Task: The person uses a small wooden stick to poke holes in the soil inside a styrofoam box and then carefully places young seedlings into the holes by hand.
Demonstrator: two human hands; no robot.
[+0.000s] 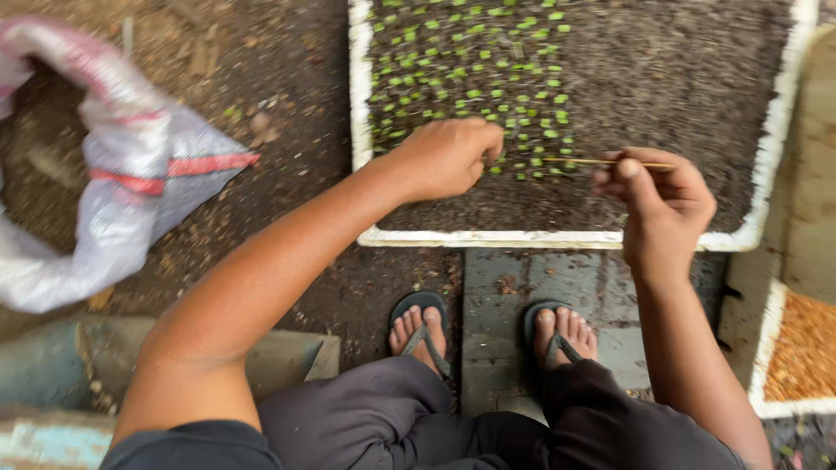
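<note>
At the bottom of the view, the person squats in dark grey trousers (409, 418), with both feet in black rubber flip-flop sandals (421, 331) on a wet grey concrete slab (496, 322). To the right of the knees stands a second white foam tray of orange-brown husk material (805, 348), only partly in view. On the left, a low greenish concrete block (52, 365) lies on the dark ground.

A little further, the right hand (657, 204) holds a thin, pale wooden stick (601, 161). The thumb and the first fingers are pressed together around the stick, which lies almost level and points to the left, over the soil. The left hand (444, 157) rests on the soil with the fingers curled in; its fingertips are pinched together at the lower edge of the seedlings, but what they pinch is too small to see. The tip of the stick is near these fingertips, not touching them.

Both hands are over a large white foam tray filled with dark soil (557, 238). Small green seedlings in rows (470, 70) fill the left part of the tray; the right part shows only bare soil.

Far on the left, a white woven plastic sack with red stripes (113, 174) lies open on the ground.
</note>
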